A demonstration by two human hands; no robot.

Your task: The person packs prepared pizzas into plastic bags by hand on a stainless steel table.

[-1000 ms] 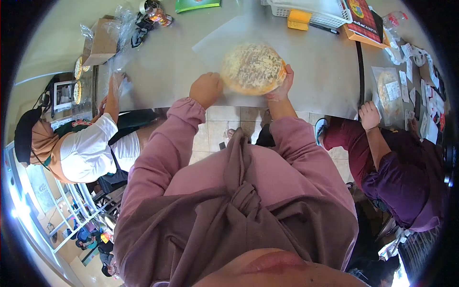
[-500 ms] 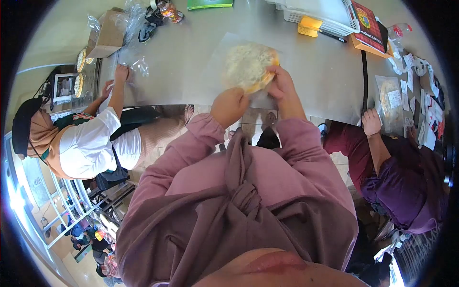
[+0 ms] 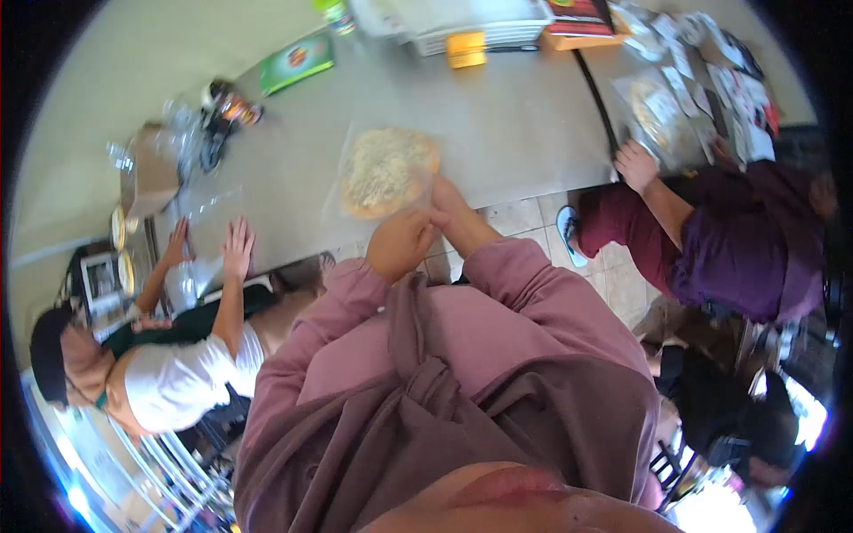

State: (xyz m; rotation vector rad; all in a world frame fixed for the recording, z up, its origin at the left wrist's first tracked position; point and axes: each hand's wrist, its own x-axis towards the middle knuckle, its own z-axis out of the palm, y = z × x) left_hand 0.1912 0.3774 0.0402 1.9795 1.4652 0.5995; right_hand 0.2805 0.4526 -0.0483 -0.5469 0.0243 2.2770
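A round flat pizza-like food topped with pale shreds lies in a clear plastic bag over the metal table's near part. My left hand is closed at the bag's near edge, its fingers pinching the plastic. Close beside it, almost touching, my right hand is closed on the same edge at the lower right of the food. Some fingertips are hidden between the two hands.
The metal table holds a green booklet, a white basket and a cardboard box. On the left a co-worker's hands rest over plastic; on the right another person's hand sits near a bagged food.
My view has turned. My hands have come together at the bag's near edge, my right hand leaving the food's right side. The left co-worker's hands have spread flat.
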